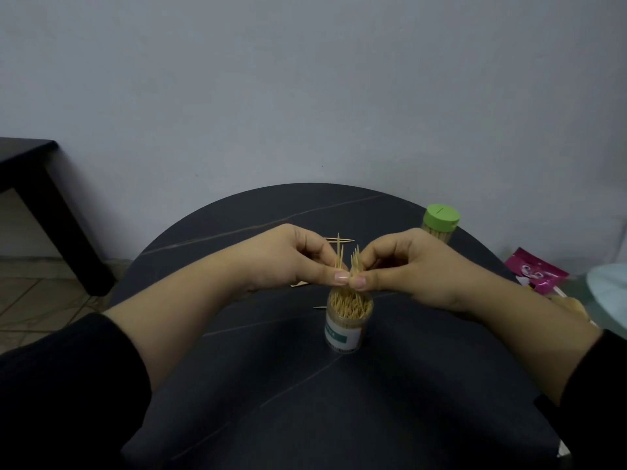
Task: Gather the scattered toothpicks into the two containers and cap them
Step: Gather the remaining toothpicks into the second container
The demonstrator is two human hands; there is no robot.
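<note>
An uncapped clear container [346,329], nearly full of toothpicks, stands upright in the middle of the round dark table [271,385]. Just above its mouth my left hand [298,256] and my right hand [403,262] meet thumb to thumb, each pinching a small upright bunch of toothpicks [346,259] whose tips point up. A second container with a green cap [440,221] stands at the back right. A few loose toothpicks [339,239] lie on the table behind my hands, one [319,307] lies left of the open container, and more [300,284] show under my left hand.
A pink packet [536,273] and a pale blue object [607,293] lie at the table's right edge. A dark side table [40,198] stands on the floor at the left. A plain wall rises behind the table.
</note>
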